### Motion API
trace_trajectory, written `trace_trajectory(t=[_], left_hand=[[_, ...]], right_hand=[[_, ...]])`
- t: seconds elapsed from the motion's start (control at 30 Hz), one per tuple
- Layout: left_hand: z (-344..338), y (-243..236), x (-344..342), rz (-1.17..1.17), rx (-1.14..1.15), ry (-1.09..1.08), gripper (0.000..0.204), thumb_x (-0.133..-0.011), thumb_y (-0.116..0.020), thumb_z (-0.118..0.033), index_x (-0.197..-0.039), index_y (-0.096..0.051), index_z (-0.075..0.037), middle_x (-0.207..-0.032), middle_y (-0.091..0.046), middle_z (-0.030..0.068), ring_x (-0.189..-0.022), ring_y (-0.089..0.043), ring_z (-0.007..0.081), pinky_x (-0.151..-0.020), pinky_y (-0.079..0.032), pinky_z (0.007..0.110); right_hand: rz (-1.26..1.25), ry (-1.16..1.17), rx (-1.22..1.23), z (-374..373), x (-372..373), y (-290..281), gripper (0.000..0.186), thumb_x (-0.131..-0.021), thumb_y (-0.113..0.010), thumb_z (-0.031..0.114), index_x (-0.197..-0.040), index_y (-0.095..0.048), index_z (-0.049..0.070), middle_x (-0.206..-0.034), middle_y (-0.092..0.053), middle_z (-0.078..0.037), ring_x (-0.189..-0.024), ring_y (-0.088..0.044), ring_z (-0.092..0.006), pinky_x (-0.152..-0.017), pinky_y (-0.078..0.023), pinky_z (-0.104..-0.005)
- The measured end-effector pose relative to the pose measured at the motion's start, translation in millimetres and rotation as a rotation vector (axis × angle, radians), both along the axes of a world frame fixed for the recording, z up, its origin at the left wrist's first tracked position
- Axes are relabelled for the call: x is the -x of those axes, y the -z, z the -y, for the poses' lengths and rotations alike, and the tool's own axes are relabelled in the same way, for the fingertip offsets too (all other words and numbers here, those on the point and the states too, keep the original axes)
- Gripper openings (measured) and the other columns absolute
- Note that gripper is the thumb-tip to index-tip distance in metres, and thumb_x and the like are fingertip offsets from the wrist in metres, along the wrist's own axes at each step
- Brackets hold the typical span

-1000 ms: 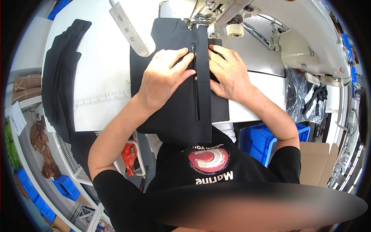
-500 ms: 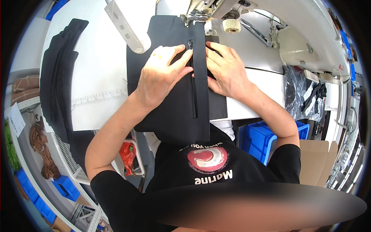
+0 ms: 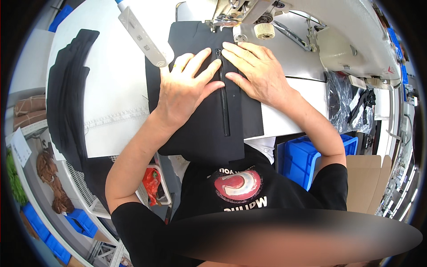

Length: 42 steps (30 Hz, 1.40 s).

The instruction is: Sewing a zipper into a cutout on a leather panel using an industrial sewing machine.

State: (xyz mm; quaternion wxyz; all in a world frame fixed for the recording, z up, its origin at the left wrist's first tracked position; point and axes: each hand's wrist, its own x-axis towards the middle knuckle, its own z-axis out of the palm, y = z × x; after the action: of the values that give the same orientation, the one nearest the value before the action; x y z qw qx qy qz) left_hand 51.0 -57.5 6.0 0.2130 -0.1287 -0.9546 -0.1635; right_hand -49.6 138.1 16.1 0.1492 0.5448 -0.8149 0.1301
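Observation:
Black fabric point(image 3: 195, 138) lies flat under the sewing machine head point(image 3: 233, 15), its near edge hanging toward my lap. A black zipper point(image 3: 224, 107) runs lengthwise down it. My left hand point(image 3: 184, 82) rests on the cloth left of the zipper, fingers spread, with the index fingertip at the zipper's edge. My right hand point(image 3: 258, 69) lies flat on the right side of the cloth, fingers stretched out near the zipper's upper end. Neither hand grips anything. The needle area sits just beyond the far edge of the fabric.
Stacked black fabric pieces point(image 3: 66, 93) lie at the table's left. A white lamp arm point(image 3: 142, 40) reaches over the fabric. Tweezers point(image 3: 291, 35) rest on the machine bed. Clear plastic bags point(image 3: 349, 104) sit at right, above a blue crate point(image 3: 300, 160). A white basket point(image 3: 84, 187) stands lower left.
My right hand has shifted left, from the fabric's right edge onto its surface beside the zipper. My left fingers have spread wider. The fabric has moved slightly toward me.

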Motion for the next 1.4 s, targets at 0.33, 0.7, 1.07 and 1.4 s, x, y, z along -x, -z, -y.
trace_trajectory(t=[0.33,0.7,1.07,1.4], left_hand=[[4,-2,8,-0.081,0.105,-0.016,0.047,-0.072,-0.075,-0.041,-0.111,-0.067,-0.015,-0.117,-0.065,0.0007,-0.099,-0.059,0.0220,-0.083,-0.047,0.038],[14,2,31,-0.106,0.078,0.027,0.048,-0.074,-0.075,-0.038,-0.115,-0.067,-0.014,-0.122,-0.064,0.0033,-0.102,-0.057,0.0224,-0.094,-0.040,0.045],[14,1,31,-0.062,0.039,0.008,0.051,-0.074,-0.074,-0.041,-0.118,-0.067,-0.016,-0.128,-0.061,-0.0002,-0.103,-0.056,0.0216,-0.098,-0.035,0.051],[11,-1,32,-0.054,0.050,-0.018,0.047,-0.073,-0.074,-0.042,-0.112,-0.070,-0.015,-0.120,-0.065,0.0020,-0.101,-0.057,0.0191,-0.100,-0.034,0.051]], right_hand=[[0.008,0.055,-0.036,0,-4,0,0.057,-0.085,-0.064,0.043,-0.126,-0.057,0.004,-0.135,-0.053,-0.008,-0.120,-0.048,-0.0279,-0.099,-0.037,-0.0447],[0.061,0.102,-0.024,7,16,1,0.054,-0.085,-0.067,0.036,-0.128,-0.058,0.005,-0.134,-0.056,-0.009,-0.110,-0.060,-0.0266,-0.088,-0.047,-0.0366],[0.095,0.050,0.033,7,16,4,0.051,-0.084,-0.067,0.040,-0.122,-0.062,0.007,-0.117,-0.063,-0.010,-0.113,-0.053,-0.0282,-0.091,-0.045,-0.0396],[0.092,0.043,0.165,-5,11,-33,0.047,-0.080,-0.073,0.030,-0.120,-0.063,0.007,-0.118,-0.064,-0.009,-0.113,-0.055,-0.0284,-0.094,-0.043,-0.0393]])
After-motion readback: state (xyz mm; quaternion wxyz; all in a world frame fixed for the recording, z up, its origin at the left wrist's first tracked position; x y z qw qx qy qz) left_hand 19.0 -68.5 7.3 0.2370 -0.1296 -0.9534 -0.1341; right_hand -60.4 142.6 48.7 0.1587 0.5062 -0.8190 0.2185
